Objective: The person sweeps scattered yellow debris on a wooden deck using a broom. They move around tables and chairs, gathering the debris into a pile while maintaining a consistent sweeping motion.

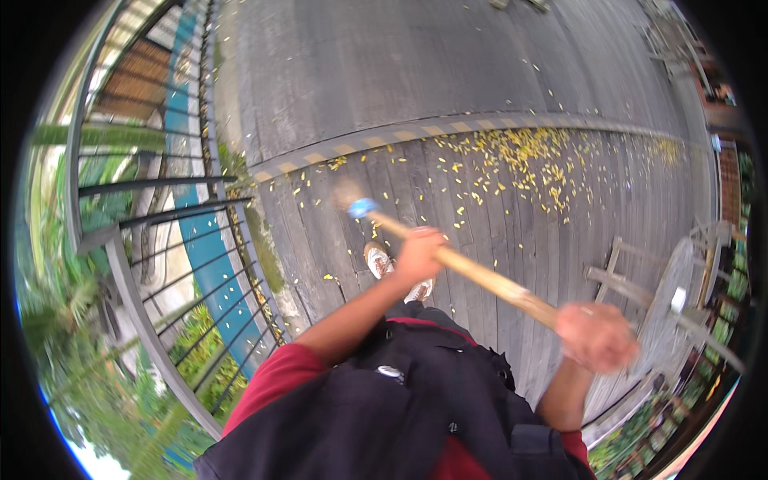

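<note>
A long pale handle, bamboo or wood (486, 275), slants across the front of my body. My left hand (421, 255) wraps around it partway down, and my right hand (597, 337) grips its near end at the right. Blue binding (363, 208) circles the far end, where a blurred brownish head, perhaps a broom's bristles (348, 191), hangs above the floor left of my shoes. Yellow fallen leaves (534, 156) are scattered over the grey plank floor (480, 210), thickest beyond the handle.
A striped strip (384, 141) crosses the floor ahead. A metal railing (129, 264) runs along the left, with plants beyond it. At the right stand a wooden bench or table (666, 294) and planter greenery (630, 444). My shoes (379, 261) are on the planks.
</note>
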The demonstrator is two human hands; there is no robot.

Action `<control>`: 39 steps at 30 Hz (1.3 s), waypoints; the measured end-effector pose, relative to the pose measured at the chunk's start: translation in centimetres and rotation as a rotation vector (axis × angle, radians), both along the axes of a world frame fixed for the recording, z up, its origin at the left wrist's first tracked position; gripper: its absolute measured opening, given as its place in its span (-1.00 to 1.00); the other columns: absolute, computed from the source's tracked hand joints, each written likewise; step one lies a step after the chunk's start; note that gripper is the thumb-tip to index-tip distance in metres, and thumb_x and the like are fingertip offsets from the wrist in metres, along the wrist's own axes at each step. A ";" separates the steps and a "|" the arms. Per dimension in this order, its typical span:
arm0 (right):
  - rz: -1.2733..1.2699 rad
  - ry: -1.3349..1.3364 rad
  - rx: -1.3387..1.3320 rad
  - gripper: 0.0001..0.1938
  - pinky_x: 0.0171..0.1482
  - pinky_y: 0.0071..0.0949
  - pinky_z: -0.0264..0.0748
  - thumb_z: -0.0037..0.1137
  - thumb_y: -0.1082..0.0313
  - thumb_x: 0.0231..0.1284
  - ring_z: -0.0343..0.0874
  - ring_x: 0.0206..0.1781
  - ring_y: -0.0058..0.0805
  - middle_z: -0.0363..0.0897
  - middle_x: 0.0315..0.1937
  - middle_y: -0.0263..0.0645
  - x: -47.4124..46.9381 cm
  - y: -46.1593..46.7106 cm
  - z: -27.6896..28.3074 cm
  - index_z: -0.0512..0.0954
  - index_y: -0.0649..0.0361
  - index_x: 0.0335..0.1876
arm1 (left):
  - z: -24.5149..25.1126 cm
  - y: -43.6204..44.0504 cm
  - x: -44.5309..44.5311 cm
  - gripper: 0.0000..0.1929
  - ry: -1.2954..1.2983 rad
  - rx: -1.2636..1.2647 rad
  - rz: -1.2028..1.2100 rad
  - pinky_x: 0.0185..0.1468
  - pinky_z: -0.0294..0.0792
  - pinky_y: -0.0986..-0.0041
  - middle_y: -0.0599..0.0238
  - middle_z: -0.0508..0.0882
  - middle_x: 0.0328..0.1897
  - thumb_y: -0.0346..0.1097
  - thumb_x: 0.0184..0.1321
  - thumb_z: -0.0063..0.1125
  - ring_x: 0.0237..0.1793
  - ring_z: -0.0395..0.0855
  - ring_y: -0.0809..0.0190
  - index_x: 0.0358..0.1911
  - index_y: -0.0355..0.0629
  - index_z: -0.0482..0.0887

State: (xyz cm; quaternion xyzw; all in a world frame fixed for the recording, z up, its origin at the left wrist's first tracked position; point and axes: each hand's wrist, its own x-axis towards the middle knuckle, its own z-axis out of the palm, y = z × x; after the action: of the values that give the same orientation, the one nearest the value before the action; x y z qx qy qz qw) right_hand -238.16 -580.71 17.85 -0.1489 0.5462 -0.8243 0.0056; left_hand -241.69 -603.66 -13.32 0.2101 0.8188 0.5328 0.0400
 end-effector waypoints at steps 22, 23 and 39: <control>-0.504 0.032 0.476 -0.40 -0.36 -0.21 0.40 0.03 0.05 0.55 0.39 -0.70 -0.43 0.31 -0.79 -0.39 4.8 1.7 -5.2 0.29 0.10 -0.73 | -6.5 15.9 -6.4 -0.80 -0.036 -0.032 -0.305 0.39 0.41 0.07 0.19 0.69 -0.21 -0.32 0.02 0.47 0.03 0.68 -0.08 -0.29 0.01 0.70; -0.520 0.028 0.462 -0.36 -0.36 -0.21 0.41 0.02 -0.05 0.57 0.40 -0.70 -0.43 0.32 -0.79 -0.40 5.8 2.2 -3.8 0.29 0.07 -0.73 | -5.0 16.8 -5.9 -0.80 -0.035 -0.016 -0.334 0.36 0.42 0.07 0.19 0.69 -0.21 -0.33 0.01 0.47 0.02 0.67 -0.08 -0.30 0.00 0.70; -0.267 -0.191 0.110 -0.55 -0.23 -0.20 0.52 -0.03 0.25 0.45 0.45 -0.59 -0.32 0.38 -0.71 -0.29 5.6 -7.2 -13.2 0.31 0.19 -0.66 | -11.4 -10.7 4.0 -0.73 -0.339 -0.495 -0.289 0.06 0.54 0.08 0.13 0.72 -0.21 -0.34 -0.07 0.51 -0.06 0.72 -0.14 -0.25 -0.07 0.75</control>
State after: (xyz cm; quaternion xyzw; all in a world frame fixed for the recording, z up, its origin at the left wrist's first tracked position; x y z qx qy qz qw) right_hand -232.57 -587.89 4.61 0.0045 0.6023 -0.7971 -0.0437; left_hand -237.66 -614.37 -24.68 0.2162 0.8669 0.3337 0.3007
